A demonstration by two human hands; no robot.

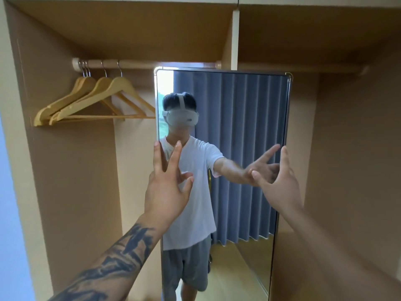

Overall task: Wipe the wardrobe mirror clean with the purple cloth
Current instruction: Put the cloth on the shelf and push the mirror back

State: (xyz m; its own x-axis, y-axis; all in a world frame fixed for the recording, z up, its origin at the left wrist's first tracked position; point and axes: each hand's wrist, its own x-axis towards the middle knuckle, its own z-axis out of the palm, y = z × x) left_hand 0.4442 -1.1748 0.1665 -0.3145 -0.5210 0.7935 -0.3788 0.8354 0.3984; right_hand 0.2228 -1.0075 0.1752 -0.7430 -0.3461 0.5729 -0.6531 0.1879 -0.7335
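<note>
A tall framed mirror stands inside the open wardrobe, reflecting a person in a white shirt and a blue curtain. My left hand is raised at the mirror's left edge with fingers spread and straight, fingertips at the frame. My right hand reaches to the mirror's right edge, fingers extended, one fingertip by the frame. Neither hand holds anything. No purple cloth is in view.
Several wooden hangers hang on the rail at the upper left of the wardrobe. A vertical divider splits the wardrobe above the mirror. Brown wardrobe walls stand close on both sides.
</note>
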